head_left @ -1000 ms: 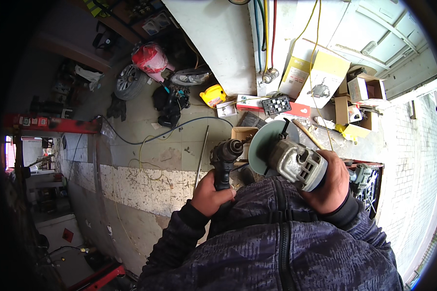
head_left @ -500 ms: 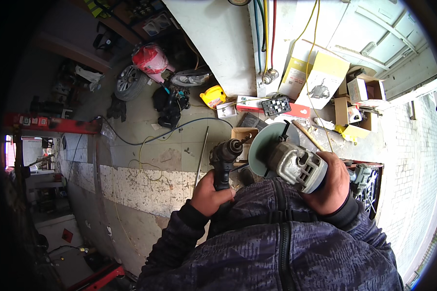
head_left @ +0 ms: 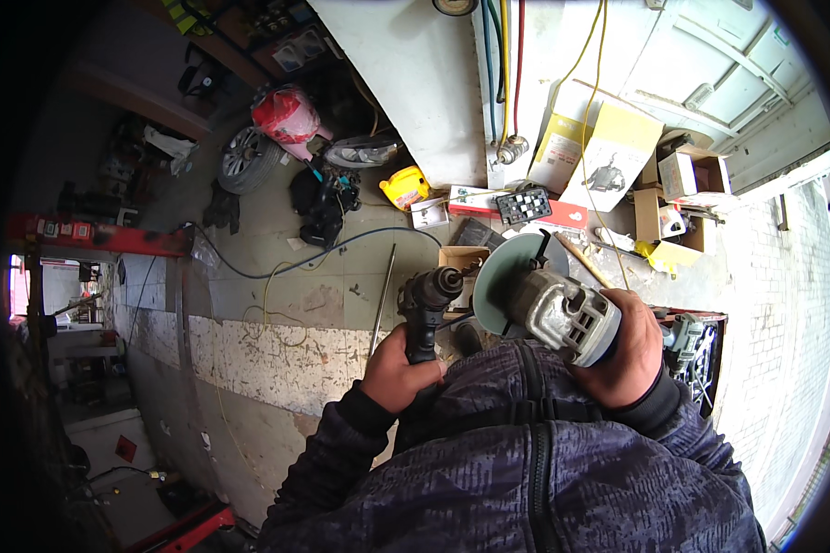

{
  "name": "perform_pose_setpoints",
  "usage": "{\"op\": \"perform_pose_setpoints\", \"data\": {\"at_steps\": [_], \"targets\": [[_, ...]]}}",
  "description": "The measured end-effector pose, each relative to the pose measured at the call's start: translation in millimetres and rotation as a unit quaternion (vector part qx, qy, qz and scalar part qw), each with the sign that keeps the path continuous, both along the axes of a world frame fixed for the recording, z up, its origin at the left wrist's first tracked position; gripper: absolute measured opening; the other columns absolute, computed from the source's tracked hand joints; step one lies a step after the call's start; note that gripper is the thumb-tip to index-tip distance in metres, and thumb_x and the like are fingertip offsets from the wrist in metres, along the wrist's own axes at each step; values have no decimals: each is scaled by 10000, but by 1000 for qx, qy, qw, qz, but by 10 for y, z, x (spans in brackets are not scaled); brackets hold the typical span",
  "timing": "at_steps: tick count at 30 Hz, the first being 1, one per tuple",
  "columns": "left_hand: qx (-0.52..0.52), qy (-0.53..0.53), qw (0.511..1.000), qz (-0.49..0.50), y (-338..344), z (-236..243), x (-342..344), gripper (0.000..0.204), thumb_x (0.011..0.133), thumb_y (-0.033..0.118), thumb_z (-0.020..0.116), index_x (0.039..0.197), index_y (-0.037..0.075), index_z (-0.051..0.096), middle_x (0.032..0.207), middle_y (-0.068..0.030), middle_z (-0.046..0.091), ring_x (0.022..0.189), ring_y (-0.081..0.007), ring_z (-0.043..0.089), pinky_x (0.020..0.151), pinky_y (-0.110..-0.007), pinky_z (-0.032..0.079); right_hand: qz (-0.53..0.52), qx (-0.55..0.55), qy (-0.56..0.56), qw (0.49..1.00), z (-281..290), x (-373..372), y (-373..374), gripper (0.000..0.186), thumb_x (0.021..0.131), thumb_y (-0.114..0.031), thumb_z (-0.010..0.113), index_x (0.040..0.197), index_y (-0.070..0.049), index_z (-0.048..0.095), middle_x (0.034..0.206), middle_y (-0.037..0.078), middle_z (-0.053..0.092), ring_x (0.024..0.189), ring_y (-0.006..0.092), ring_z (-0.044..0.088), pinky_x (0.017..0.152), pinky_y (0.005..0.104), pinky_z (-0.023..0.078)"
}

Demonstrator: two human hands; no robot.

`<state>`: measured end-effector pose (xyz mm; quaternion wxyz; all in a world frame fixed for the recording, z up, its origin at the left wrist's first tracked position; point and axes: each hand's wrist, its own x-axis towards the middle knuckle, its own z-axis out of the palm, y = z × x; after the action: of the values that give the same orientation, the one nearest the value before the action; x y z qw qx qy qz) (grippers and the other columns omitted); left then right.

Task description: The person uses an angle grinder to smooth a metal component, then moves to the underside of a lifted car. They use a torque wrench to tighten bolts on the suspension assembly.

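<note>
In my left hand (head_left: pixel 402 372) is a black cordless drill (head_left: pixel 423 313), its grip wrapped by my fingers. Its chuck (head_left: pixel 448 278) points up and right, and a short dark bit appears to stick out of it toward the disc. My right hand (head_left: pixel 625 352) is closed around the rear of a grey, worn grinder (head_left: pixel 567 315). On the grinder's left side sits a large pale green disc (head_left: pixel 500 293), with a black bracket (head_left: pixel 543 247) at its upper edge. The bit's tip is close to the disc; whether they touch I cannot tell.
Beyond the tools lie an open cardboard box (head_left: pixel 463 256), a black socket tray (head_left: pixel 524 205), a yellow container (head_left: pixel 405 187) and a wooden handle (head_left: pixel 583 260). A blue hose (head_left: pixel 323 260) crosses the floor. Farther left are a car wheel (head_left: pixel 249 158) and a headlight (head_left: pixel 363 152). Cardboard boxes (head_left: pixel 682 226) stand right.
</note>
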<state>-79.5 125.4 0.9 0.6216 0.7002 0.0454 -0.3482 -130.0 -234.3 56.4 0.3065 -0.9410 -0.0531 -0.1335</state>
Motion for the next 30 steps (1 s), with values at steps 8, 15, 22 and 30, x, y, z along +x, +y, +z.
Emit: {"op": "perform_pose_setpoints", "data": {"at_steps": [8,15,22,30], "targets": [[-2,5,1000,2,-24,41,22,444,953,68,795,1326,8,563,1032,-104,731,889,-232,777,862,-412,626,5,2,4,1000,8,-11,-21,822,718,-168,1005,1418,-22,599,1211,218,741,1096,463,744,977,521,605],[5,-1,1000,-4,-38,28,38,448,950,65,794,1330,10,563,1029,-102,732,889,-229,776,863,-412,624,13,0,0,1000,12,50,-8,807,722,-165,997,1413,-24,605,1225,216,740,1103,464,741,984,524,601],[38,4,999,-6,-3,-26,62,454,950,61,791,1337,11,559,1029,-107,735,891,-234,777,869,-417,625,6,8,-11,1000,11,62,-6,773,723,-199,1018,1369,-18,634,1134,204,744,1022,448,749,938,526,594],[-22,8,999,34,18,-34,92,428,972,55,772,1347,11,571,1027,-112,732,889,-235,776,870,-403,626,-2,8,4,1000,-68,46,-59,818,727,-147,985,1430,-7,592,1196,228,759,1075,460,764,973,511,617]]}}
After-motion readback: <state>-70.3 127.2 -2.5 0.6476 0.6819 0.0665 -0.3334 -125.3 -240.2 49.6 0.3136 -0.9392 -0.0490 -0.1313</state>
